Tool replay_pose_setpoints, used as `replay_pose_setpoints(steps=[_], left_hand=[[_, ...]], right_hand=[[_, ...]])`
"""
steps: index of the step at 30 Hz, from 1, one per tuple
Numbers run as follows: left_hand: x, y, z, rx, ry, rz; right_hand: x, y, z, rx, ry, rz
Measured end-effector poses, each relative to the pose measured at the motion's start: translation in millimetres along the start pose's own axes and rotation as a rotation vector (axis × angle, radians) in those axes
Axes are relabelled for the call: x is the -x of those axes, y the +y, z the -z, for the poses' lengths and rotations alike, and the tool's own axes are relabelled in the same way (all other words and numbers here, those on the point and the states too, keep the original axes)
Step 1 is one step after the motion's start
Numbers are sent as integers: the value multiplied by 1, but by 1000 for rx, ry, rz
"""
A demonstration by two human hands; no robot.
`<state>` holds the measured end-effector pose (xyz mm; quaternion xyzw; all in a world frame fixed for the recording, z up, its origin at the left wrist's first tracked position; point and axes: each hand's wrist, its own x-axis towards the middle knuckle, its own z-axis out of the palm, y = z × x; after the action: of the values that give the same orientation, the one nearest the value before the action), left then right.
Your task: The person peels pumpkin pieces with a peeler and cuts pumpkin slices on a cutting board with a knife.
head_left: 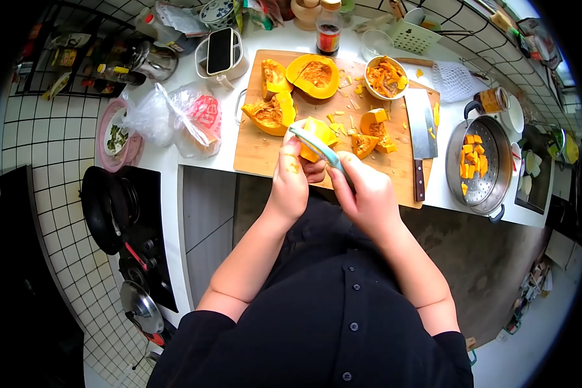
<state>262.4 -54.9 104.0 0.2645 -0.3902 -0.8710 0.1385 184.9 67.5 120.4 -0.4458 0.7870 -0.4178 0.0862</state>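
Over the front edge of a wooden cutting board (252, 152), my left hand (292, 178) is closed around a pumpkin piece (318, 132). My right hand (366, 185) grips a light green peeler (322, 150), whose head lies against that piece. Larger pumpkin pieces (268, 115) and a pumpkin half (312, 75) rest on the board's left side. Small pumpkin chunks (375, 132) lie right of my hands, among scattered peel bits. A white bowl (386, 77) holds pumpkin scraps. The cleaver (421, 132) lies at the board's right, its dark handle toward me.
On the right stands a steel steamer pan (475, 165) with orange cubes in it. Plastic bags (197, 123) and a container with a phone (220, 50) are at the left. A sauce jar (328, 32) stands behind the board. A stove (150, 226) is at far left.
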Motion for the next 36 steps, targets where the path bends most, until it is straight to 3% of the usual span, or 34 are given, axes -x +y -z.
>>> replay_pose_setpoints(steps=[2,5,11,17,23,28,29,31,32,34,36], left_hand=[[2,-1,-3,-5,61,6],[-2,-8,12,80,-108,-20],[0,-9,8,137,-139,-11],[6,1,-24,-73,157,-64],[2,-7,-2,112,-61,-70],[1,-10,1,234,-1,19],[2,-9,0,228,35,35],[6,-3,12,288,-95,-57],[9,3,20,317,-162,-100],[20,25,25,215,-72,-150],[20,17,32,160,31,-71]], right_hand=[[0,-1,1,42,-11,6],[-1,-2,2,85,13,24],[-1,0,-2,114,105,39],[-2,-3,-7,91,122,10],[-7,0,-5,207,124,62],[-4,6,-16,201,166,76],[-3,9,-17,250,154,52],[0,22,-15,349,128,0],[3,56,-10,433,115,-205],[2,81,20,239,189,-451],[8,82,17,116,151,-437]])
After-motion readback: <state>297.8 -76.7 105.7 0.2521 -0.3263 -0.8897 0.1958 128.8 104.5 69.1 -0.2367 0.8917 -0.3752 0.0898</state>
